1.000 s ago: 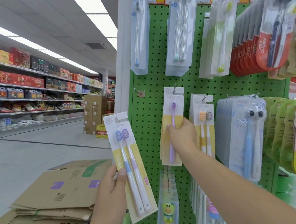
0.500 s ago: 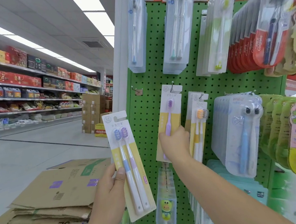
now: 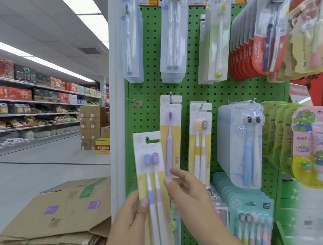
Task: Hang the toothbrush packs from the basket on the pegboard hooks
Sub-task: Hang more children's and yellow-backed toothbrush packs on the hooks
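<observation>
My left hand (image 3: 129, 222) grips the lower part of a two-brush pack (image 3: 151, 174), a white and yellow card with a blue and a purple toothbrush, held upright in front of the green pegboard (image 3: 149, 115). My right hand (image 3: 187, 193) is just right of it, fingers apart, with the thumb at the pack's right edge. A single purple toothbrush pack (image 3: 171, 133) hangs on a hook above my right hand. A bare hook (image 3: 135, 102) sticks out to the left of it. The basket is out of view.
An orange-and-grey two-brush pack (image 3: 199, 138) and clear blue-brush packs (image 3: 242, 146) hang to the right. More packs fill the rows above and below. Flattened cardboard boxes (image 3: 53, 221) are stacked at lower left, with an aisle and stocked shelves (image 3: 27, 107) beyond.
My right hand let go of the hanging purple pack and dropped down to the right edge of the two-brush pack. My left hand brought that pack closer to the board.
</observation>
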